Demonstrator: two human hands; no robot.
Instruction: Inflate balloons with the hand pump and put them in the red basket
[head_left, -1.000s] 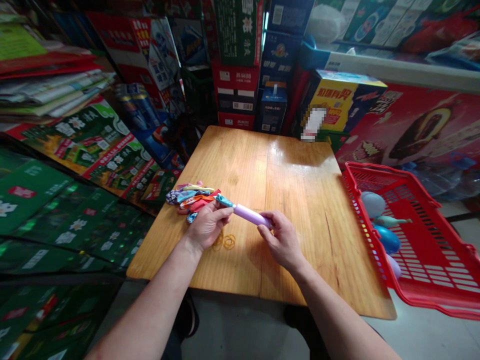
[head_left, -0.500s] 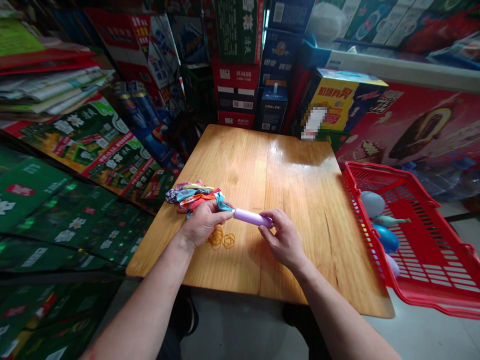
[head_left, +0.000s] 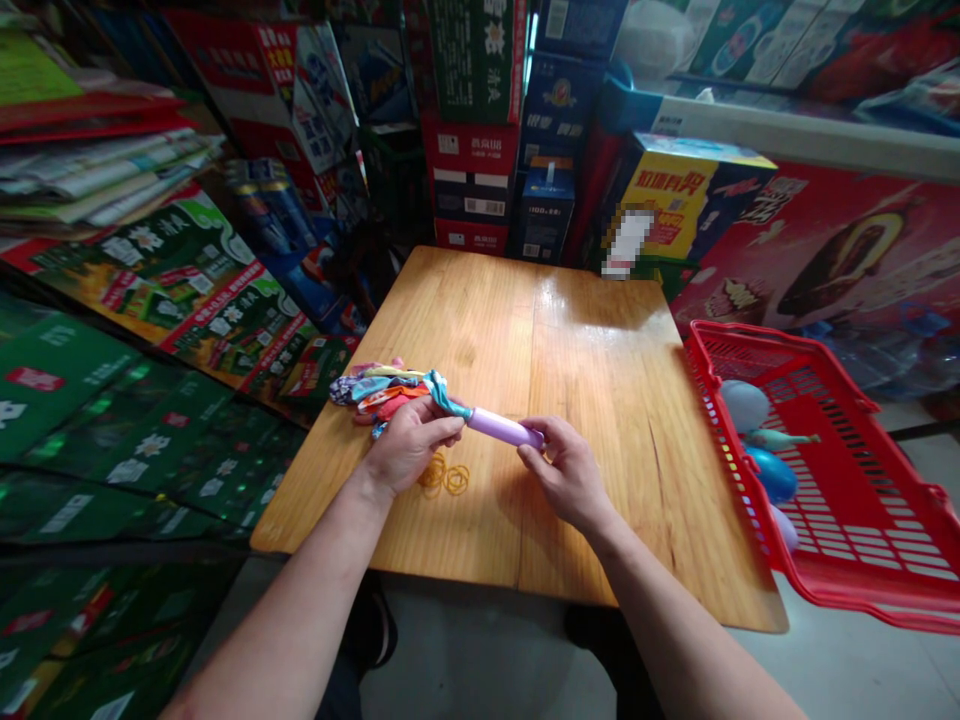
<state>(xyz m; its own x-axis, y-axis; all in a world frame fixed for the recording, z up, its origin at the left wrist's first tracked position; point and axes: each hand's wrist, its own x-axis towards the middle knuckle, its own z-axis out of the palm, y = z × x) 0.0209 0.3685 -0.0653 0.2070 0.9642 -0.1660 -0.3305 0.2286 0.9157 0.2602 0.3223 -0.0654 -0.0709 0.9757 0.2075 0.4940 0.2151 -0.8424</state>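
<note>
A smooth purple tube (head_left: 504, 429) lies across the space between my hands, above the wooden table (head_left: 592, 400). My right hand (head_left: 562, 465) pinches its right end. Teal cloth (head_left: 447, 397) meets the tube's left end, and my left hand (head_left: 411, 440) is closed by that junction, fingers partly hidden. Beyond my left hand a bunch of colourful patterned cloth strips (head_left: 375, 390) rests on the table. Several tan rubber bands (head_left: 454, 480) lie just below my left hand.
A red plastic basket (head_left: 847, 500) with several balloons (head_left: 772, 475) stands to the right of the table. Stacked green cartons (head_left: 67, 390) line the left side. More boxes (head_left: 471, 180) stand behind the far edge, beside a yellow and blue box (head_left: 675, 200).
The teal cloth now shows more fully above my left fingers, looped and reaching onto the tube's end. The tube's left end sits slightly higher. My right hand has barely moved.
</note>
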